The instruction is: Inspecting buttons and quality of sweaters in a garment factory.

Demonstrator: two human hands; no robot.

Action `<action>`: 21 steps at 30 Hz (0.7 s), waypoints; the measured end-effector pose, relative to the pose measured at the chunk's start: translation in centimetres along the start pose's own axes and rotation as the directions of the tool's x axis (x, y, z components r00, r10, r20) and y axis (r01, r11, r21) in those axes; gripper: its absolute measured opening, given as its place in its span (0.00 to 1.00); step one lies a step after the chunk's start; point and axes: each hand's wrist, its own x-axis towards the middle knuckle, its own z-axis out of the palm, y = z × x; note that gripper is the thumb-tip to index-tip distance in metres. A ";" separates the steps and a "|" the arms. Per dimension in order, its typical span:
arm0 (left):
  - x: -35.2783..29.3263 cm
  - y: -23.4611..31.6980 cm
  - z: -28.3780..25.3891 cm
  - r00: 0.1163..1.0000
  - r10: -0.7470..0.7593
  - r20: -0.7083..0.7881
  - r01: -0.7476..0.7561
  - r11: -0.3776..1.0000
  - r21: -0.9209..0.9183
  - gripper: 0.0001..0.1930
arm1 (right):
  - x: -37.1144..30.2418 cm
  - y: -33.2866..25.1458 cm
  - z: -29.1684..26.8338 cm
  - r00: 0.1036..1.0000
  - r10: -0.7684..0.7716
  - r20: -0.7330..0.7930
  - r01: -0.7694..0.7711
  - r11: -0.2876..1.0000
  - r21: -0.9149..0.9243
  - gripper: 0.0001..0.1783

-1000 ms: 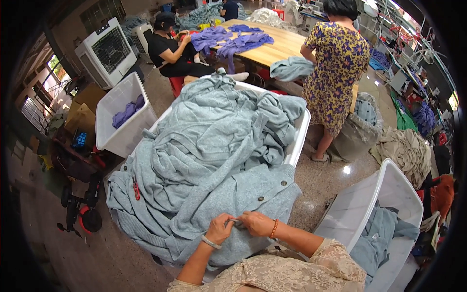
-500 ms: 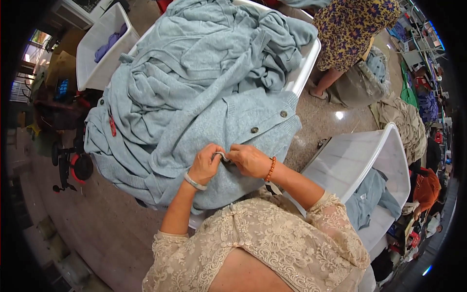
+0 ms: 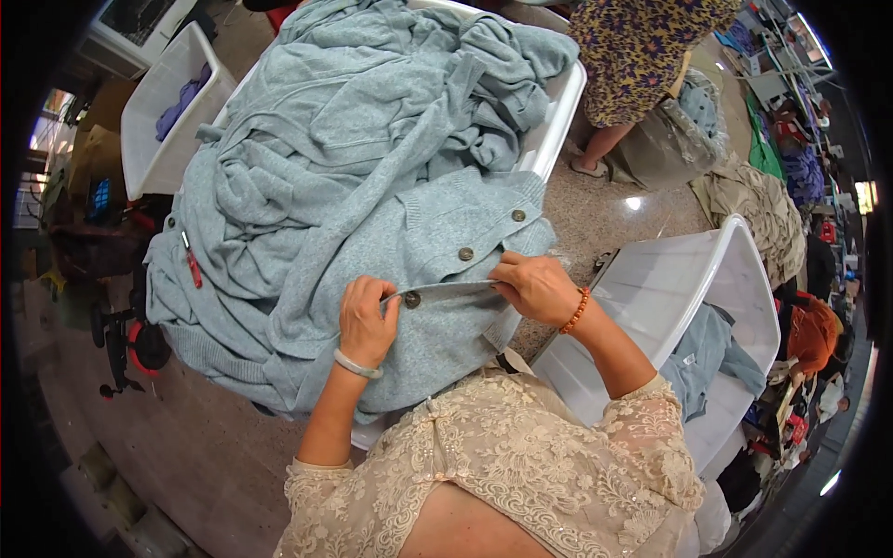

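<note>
A person in a cream lace top stretches the buttoned edge of a pale blue knitted cardigan (image 3: 437, 270) between both hands above a heaped pile of matching blue knitwear (image 3: 372, 121). The left hand (image 3: 367, 321), a pale bangle at its wrist, is closed on the placket right beside a dark button (image 3: 412, 299), thumb and fingers pinching the fabric. The right hand (image 3: 535, 286), an orange bead bracelet at its wrist, grips the same strip at its other end, so the band runs taut from one hand to the other. Two more buttons sit on the cardigan just beyond the hands. The pile overflows a white bin (image 3: 558, 121) ahead of the hands; a second white tub (image 3: 688, 288) holding a few blue garments stands just to the right of the right forearm. Farther ahead and to the right, another person in a patterned dress (image 3: 642, 46) stands on the speckled floor
</note>
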 end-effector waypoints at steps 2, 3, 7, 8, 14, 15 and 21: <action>1.5 1.3 1.2 1.000 0.015 0.021 -0.012 0.988 -0.152 0.05 | -0.3 0.0 0.2 0.999 0.034 0.004 -0.035 0.998 0.060 0.07; 2.4 1.9 2.2 0.998 0.000 0.062 0.015 0.970 -0.243 0.07 | -0.3 0.0 0.3 0.999 0.014 -0.031 -0.012 0.998 0.056 0.07; 5.8 3.6 6.4 0.990 0.070 0.125 -0.046 0.982 -0.185 0.09 | 0.0 0.3 0.5 0.996 0.058 -0.072 -0.057 0.998 0.011 0.05; 6.3 3.6 7.1 0.979 0.037 0.200 -0.005 0.988 -0.157 0.10 | 0.0 0.4 0.5 0.993 0.074 -0.089 -0.073 0.997 0.011 0.05; 7.4 2.7 8.8 0.882 -0.148 0.447 0.250 0.952 -0.178 0.09 | 0.1 1.3 2.1 0.985 0.032 -0.171 -0.005 0.988 0.157 0.06; 7.5 2.5 9.0 0.860 -0.175 0.479 0.292 0.939 -0.183 0.08 | 0.2 1.4 2.5 0.976 0.007 -0.219 0.033 0.984 0.177 0.07; 7.9 1.7 9.8 0.864 -0.162 0.476 0.363 0.856 -0.368 0.07 | 1.0 1.9 3.2 0.984 -0.015 -0.176 0.045 0.985 0.168 0.09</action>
